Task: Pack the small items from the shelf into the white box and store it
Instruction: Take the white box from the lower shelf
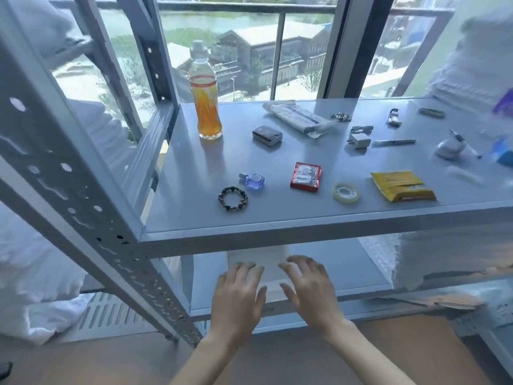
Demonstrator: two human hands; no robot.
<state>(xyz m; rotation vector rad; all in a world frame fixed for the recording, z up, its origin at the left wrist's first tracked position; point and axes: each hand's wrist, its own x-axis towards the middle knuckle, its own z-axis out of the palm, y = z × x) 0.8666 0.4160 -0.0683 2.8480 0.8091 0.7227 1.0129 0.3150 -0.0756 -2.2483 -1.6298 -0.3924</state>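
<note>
The white box (266, 262) sits on the lower shelf (347, 276), partly hidden under the upper shelf's edge. My left hand (237, 298) and my right hand (308, 290) hover just in front of it, fingers spread, holding nothing. On the upper shelf (194, 218) lie small items: a bead bracelet (232, 198), a blue glass bottle (254, 180), a red packet (306, 177), a tape roll (346, 192), a yellow pouch (401, 186), a dark case (267, 135), a white charger (359, 140), a pen (394, 142).
An orange drink bottle (205, 101) stands at the upper shelf's back left. A wrapped white pack (299, 116) lies at the back. Grey perforated uprights (83, 190) frame the left side. White bags (444, 259) crowd the lower shelf's right side. A window is behind.
</note>
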